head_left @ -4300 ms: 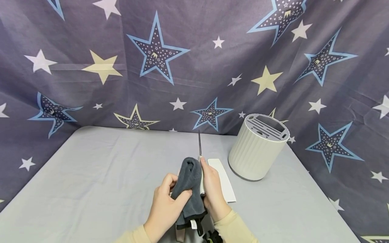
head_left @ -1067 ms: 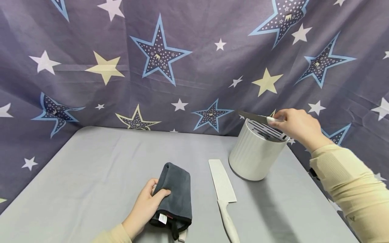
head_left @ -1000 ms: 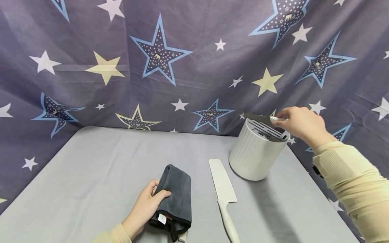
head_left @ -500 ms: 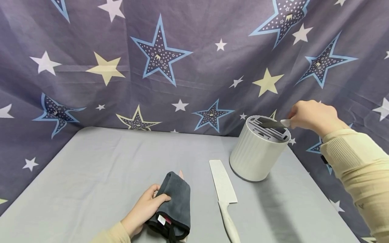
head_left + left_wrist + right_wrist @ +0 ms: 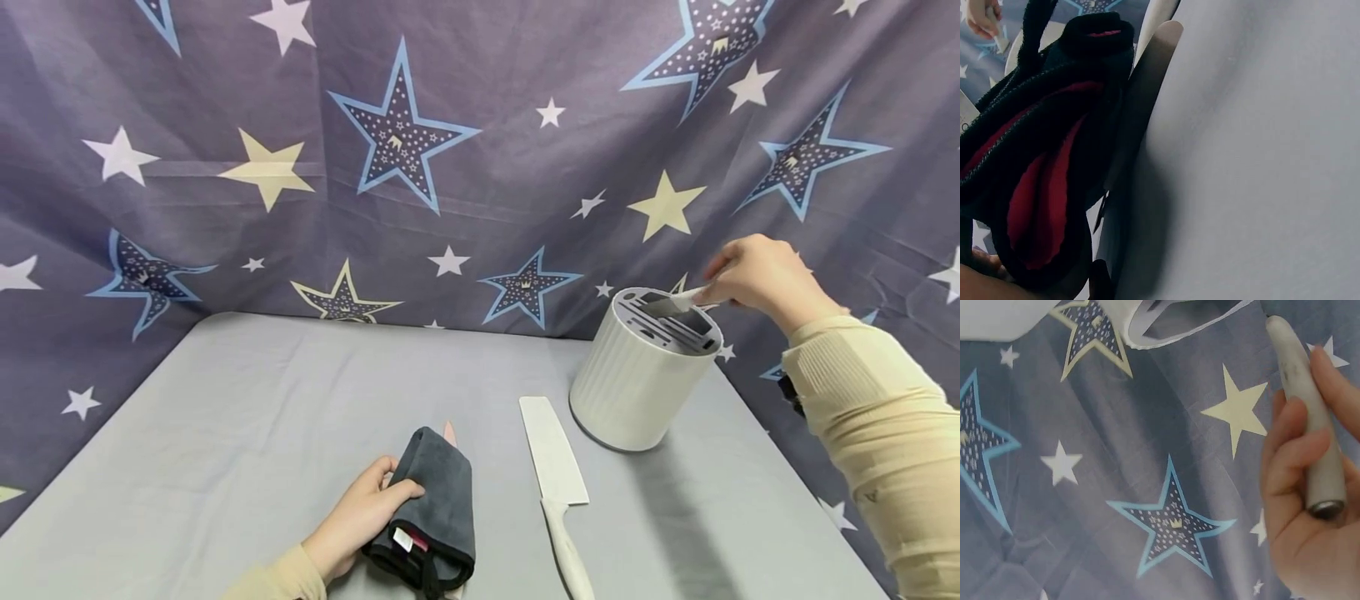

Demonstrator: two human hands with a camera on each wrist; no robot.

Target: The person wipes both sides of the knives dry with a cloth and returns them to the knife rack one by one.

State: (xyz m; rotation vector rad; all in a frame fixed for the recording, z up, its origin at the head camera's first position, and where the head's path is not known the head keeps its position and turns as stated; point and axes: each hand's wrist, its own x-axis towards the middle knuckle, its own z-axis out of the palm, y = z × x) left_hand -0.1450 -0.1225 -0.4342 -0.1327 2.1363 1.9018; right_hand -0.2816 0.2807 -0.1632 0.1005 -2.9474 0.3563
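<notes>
My right hand (image 5: 761, 275) grips the pale handle (image 5: 1310, 412) of a knife (image 5: 667, 306) above the white ribbed knife block (image 5: 630, 383). Its blade slants down to the wide opening at the back of the slotted grey top, with the tip hidden. In the right wrist view the fingers curl round the handle. My left hand (image 5: 363, 512) holds a folded dark grey cloth (image 5: 442, 492), thumb on top; red lining shows inside the folds (image 5: 1054, 194). Under the cloth lies another knife: its pinkish blade tip (image 5: 449, 432) pokes out beyond, and its handle (image 5: 1157, 69) shows in the left wrist view.
A white cleaver (image 5: 553, 450) lies on the pale grey tabletop (image 5: 262, 433) between the cloth and the knife block, handle toward me. Behind the table hangs a purple-grey curtain (image 5: 480, 200) with stars. The knife block stands near the table's back right edge.
Earlier, both hands were at the cloth with a knife. My right hand has since carried it to the block, and its blade now tilts into the top. The cloth has slid slightly nearer, showing the pinkish tip.
</notes>
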